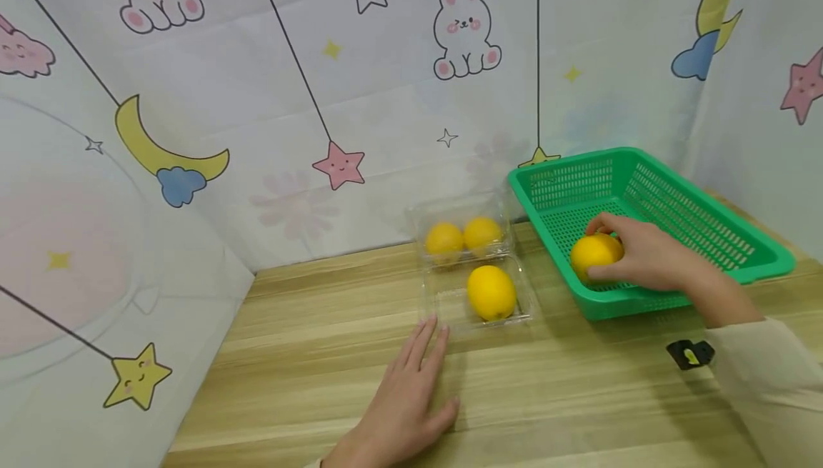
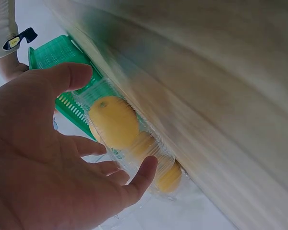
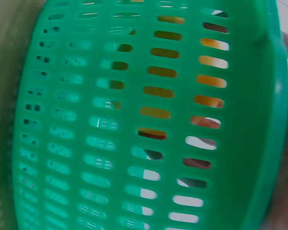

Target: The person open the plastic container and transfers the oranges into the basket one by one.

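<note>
In the head view my right hand [image 1: 649, 257] grips a yellow lemon [image 1: 594, 257] inside the front left part of a green basket [image 1: 701, 214]. The fingers curl over its top and the thumb lies along its near side. The right wrist view shows mostly the slotted basket wall [image 3: 177, 115], with yellow showing through the slots. My left hand [image 1: 401, 396] lies with fingers extended at the near edge of a clear plastic container [image 1: 446, 304]. One lemon [image 1: 491, 293] sits in its front part; two more lemons [image 1: 463, 239] are at the back, behind clear plastic.
The wooden table [image 1: 308, 354] meets a hanging printed cloth [image 1: 386, 96] at the back and left. A small black clip-like piece [image 1: 691, 354] shows beside the right sleeve [image 1: 765, 368]. The basket stands close to the container's right side.
</note>
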A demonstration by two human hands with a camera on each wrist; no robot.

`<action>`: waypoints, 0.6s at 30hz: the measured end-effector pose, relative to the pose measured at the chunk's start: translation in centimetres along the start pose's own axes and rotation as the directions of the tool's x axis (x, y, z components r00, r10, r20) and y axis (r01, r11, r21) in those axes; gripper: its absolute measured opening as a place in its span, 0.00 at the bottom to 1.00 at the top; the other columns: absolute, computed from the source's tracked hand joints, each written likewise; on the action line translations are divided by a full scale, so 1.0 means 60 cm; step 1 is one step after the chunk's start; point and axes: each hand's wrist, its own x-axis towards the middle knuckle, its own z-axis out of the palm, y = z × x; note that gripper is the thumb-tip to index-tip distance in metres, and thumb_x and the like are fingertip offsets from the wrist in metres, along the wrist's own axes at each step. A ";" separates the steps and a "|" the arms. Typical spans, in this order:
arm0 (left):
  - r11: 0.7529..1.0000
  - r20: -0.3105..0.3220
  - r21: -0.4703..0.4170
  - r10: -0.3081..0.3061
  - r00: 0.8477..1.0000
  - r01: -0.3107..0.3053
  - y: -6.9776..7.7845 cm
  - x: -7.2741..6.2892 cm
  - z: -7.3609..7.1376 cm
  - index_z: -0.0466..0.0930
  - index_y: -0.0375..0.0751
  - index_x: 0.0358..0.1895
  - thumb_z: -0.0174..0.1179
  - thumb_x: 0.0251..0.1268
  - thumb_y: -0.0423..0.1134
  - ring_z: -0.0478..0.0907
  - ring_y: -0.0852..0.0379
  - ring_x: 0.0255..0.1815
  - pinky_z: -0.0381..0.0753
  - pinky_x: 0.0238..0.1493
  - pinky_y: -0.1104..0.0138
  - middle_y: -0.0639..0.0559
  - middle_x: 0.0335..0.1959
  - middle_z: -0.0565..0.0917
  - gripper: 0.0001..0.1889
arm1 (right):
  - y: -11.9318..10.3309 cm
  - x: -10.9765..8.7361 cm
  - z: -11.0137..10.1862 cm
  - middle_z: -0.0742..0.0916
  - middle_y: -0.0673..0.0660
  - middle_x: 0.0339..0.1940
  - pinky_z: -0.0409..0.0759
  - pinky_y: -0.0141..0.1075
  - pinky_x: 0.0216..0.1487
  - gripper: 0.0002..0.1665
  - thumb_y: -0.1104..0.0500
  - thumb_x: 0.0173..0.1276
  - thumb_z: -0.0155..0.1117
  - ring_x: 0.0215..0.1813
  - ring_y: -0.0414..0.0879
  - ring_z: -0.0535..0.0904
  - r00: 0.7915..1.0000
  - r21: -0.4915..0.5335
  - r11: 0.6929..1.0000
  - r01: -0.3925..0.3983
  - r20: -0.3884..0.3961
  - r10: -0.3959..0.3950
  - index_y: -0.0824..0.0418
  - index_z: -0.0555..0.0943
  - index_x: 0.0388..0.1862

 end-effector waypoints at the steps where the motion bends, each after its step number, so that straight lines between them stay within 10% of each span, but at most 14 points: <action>1: 1.000 0.002 -0.005 -0.003 1.000 0.003 0.000 0.000 0.000 0.53 0.40 0.86 0.65 0.71 0.48 0.48 0.40 0.88 0.66 0.72 0.30 0.41 0.89 0.48 0.46 | 0.003 0.001 0.002 0.80 0.73 0.64 0.76 0.42 0.38 0.35 0.52 0.67 0.76 0.41 0.50 0.77 1.000 0.010 1.000 0.006 0.014 -0.007 0.65 0.74 0.66; 18: 1.000 0.009 -0.004 -0.004 1.000 0.004 0.003 0.000 -0.001 0.52 0.40 0.87 0.66 0.70 0.48 0.48 0.40 0.88 0.66 0.71 0.28 0.40 0.89 0.48 0.47 | 0.015 0.005 0.019 0.83 0.70 0.61 0.76 0.42 0.38 0.34 0.54 0.67 0.74 0.41 0.49 0.77 0.994 0.037 0.999 -0.004 0.112 0.000 0.64 0.75 0.68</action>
